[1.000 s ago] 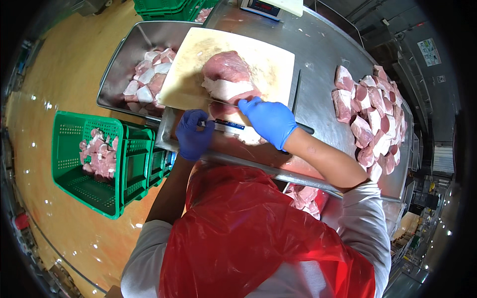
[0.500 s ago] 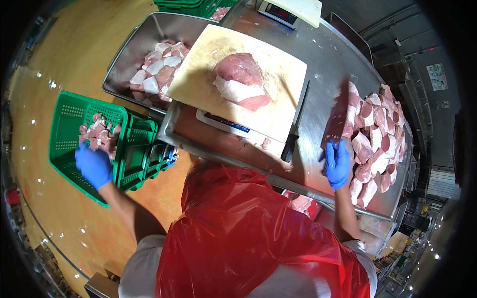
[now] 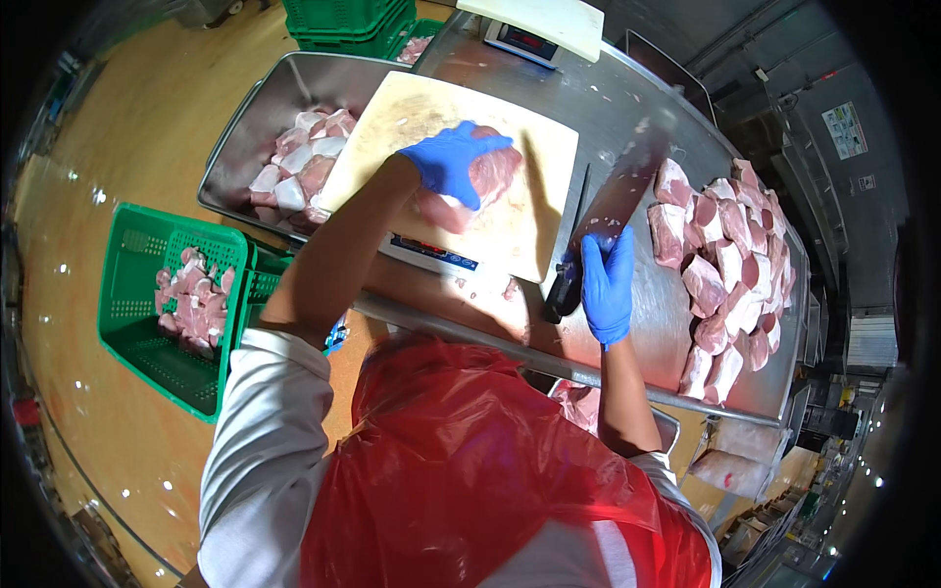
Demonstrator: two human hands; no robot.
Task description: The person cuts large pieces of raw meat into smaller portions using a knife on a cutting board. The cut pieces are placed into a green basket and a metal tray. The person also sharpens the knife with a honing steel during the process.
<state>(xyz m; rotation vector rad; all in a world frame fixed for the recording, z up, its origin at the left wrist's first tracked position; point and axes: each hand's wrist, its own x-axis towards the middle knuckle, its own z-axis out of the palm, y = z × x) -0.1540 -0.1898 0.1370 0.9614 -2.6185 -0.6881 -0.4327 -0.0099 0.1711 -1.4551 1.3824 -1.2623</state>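
Observation:
On the pale cutting board point(image 3: 534, 230) lies a large piece of raw pork point(image 3: 500, 171), with lean pink flesh. My left hand point(image 3: 453, 165), in a blue glove, grips it from above, thumb and fingers spread over its sides. My right hand point(image 3: 608, 292), also gloved in blue, is closed round the handle of a broad-bladed butcher knife point(image 3: 627, 186). Its blade, smeared by motion, points away from me to the right of the board. Beside the board's right edge a slim knife point(image 3: 562, 294) with a black handle rests on the metal table point(image 3: 637, 348).
Several cut pork pieces point(image 3: 725, 279) lie in rows at the table's right. Left of the board stands a metal tub point(image 3: 230, 147) of pork chunks. A green crate point(image 3: 127, 284) holds trimmings point(image 3: 196, 299). One scale point(image 3: 431, 257) sits under the board, another point(image 3: 521, 44) farther off.
My left hand has moved from the trimmings in the green crate to the pork on the board. My right hand has brought the broad knife leftward, away from the cut pieces.

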